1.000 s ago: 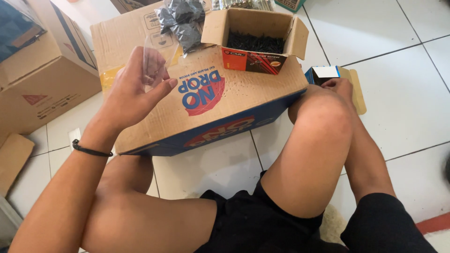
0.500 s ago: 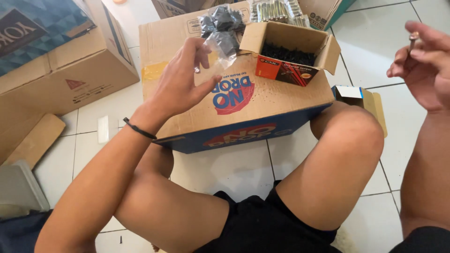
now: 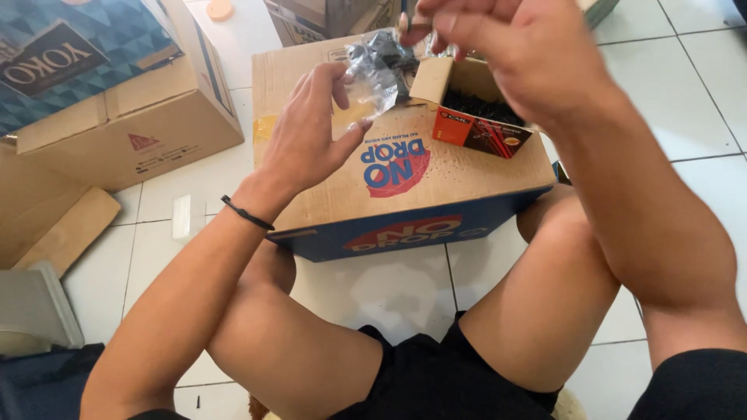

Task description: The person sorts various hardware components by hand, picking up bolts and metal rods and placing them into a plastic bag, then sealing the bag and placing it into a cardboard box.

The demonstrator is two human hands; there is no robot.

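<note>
My left hand (image 3: 311,136) holds a small clear plastic bag (image 3: 366,89) above a brown and blue cardboard box (image 3: 436,198) that stands on the floor between my knees. My right hand (image 3: 506,47) is raised over the box, its fingers pinched on a small dark piece (image 3: 406,25) just right of the bag's mouth. Under that hand sits a small open orange carton (image 3: 475,117) filled with small black parts. Behind the clear bag lies a bag of dark parts (image 3: 385,50).
A brown cardboard box (image 3: 124,124) with a blue patterned box (image 3: 70,54) in it stands at the left. Flat cardboard pieces (image 3: 54,225) lie on the white tiled floor. Another carton (image 3: 327,15) stands behind. My bare legs frame the box.
My right hand has come from beside my right knee up and across to above the orange carton, next to the clear bag. My left hand stays raised with the bag.
</note>
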